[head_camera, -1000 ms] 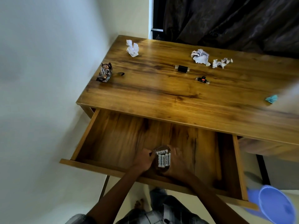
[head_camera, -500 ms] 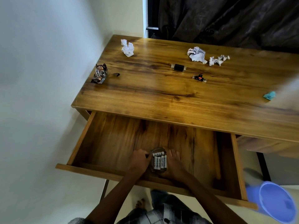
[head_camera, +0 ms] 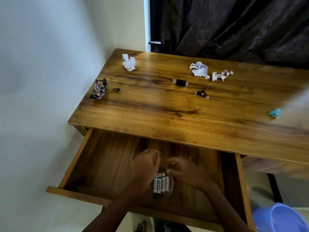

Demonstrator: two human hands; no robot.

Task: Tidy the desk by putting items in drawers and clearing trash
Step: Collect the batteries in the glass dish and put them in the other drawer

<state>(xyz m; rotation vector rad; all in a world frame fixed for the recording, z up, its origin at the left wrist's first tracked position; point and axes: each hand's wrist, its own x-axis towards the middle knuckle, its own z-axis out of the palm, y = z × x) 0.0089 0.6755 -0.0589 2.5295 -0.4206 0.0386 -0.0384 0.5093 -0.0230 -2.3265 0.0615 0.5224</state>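
Both hands have lifted off the battery container (head_camera: pixel 162 184), which now sits inside the open drawer (head_camera: pixel 103 166). Left hand (head_camera: pixel 145 166) and right hand (head_camera: pixel 184 171) hover just above it, fingers loosely curled, each grip empty. Farther back, crumpled paper (head_camera: pixel 199 68) lies on the tabletop (head_camera: pixel 167 111).

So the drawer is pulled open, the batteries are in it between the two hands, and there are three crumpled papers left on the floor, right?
Not quite. In the head view the three crumpled papers lie on the desk top, not the floor. The rest holds: open drawer, batteries between the left hand and right hand.
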